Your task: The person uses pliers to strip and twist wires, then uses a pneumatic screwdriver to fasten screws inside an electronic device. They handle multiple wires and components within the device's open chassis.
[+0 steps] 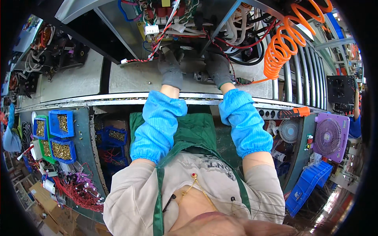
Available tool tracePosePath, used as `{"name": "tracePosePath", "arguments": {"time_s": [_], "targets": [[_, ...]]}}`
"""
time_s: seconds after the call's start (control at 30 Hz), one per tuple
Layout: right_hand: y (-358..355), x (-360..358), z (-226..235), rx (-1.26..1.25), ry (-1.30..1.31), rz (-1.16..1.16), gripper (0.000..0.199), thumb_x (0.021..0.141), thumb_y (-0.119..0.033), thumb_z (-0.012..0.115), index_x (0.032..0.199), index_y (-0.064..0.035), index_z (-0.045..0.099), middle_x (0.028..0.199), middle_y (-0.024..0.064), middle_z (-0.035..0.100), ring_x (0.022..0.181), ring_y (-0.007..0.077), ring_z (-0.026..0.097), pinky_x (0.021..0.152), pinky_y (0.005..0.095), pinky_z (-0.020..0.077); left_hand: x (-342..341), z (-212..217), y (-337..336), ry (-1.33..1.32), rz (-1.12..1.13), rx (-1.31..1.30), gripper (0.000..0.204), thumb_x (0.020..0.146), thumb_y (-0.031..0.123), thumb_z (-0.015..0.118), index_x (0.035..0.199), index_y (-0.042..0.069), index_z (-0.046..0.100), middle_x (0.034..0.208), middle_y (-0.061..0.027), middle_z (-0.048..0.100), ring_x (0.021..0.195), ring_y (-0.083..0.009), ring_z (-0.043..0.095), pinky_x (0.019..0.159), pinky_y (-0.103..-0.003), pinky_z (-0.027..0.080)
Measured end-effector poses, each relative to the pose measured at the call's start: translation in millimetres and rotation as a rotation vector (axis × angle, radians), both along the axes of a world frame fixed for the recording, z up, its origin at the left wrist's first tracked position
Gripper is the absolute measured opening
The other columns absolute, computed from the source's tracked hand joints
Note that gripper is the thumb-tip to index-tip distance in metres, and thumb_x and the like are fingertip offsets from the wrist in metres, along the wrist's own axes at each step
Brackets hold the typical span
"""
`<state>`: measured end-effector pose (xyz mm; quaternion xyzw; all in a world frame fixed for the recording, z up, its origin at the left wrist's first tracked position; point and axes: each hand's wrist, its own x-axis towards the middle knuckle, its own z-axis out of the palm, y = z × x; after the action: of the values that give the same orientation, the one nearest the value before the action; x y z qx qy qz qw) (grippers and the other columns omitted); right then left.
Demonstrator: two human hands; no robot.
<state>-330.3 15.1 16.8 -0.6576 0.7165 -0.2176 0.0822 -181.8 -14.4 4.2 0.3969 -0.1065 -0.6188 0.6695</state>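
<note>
Grey-gloved left hand [170,67] and right hand [218,69] reach, apart, to the base of an open, wired cabinet [124,33] at the far side of the counter [130,80]; whether either grips anything cannot be told.

Grey gloves [171,71], gathered blue oversleeves [160,124], beige shirt [132,194], green apron [197,128] and gold necklace [194,177] are worn.

Wide fisheye view from head height, facing steeply down, close above chest [189,167] and workbench [130,82]
</note>
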Motion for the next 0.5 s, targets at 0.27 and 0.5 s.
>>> {"name": "tracePosePath", "arguments": {"time_s": [0.27, 0.5], "targets": [[-1.4, -0.1, -1.2, 0.017, 0.073, 0.038, 0.03, 0.086, -0.033, 0.048, 0.083, -0.009, 0.066, 0.076, 0.0167, 0.062, 0.074, 0.0357, 0.059, 0.067, 0.0465, 0.0438, 2.5, -15.8, -9.3, -0.07, 0.035, -0.134, 0.029, 0.092, 0.024, 0.047, 0.111, 0.002, 0.05, 0.099, -0.0111, 0.059, 0.083, -0.0203, 0.06, 0.069, -0.03, 0.053], [0.0, 3.6, 2.3, -0.053, 0.057, 0.0, 0.039, 0.088, -0.036, 0.046, 0.073, -0.0061, 0.065, 0.074, 0.0166, 0.062, 0.074, 0.036, 0.059, 0.068, 0.0468, 0.0438, -4.4, -14.0, -13.5, 0.087, 0.053, -0.263, 0.03, 0.094, 0.026, 0.044, 0.112, 0.003, 0.052, 0.099, -0.009, 0.06, 0.09, -0.0221, 0.059, 0.077, -0.032, 0.05]]}}
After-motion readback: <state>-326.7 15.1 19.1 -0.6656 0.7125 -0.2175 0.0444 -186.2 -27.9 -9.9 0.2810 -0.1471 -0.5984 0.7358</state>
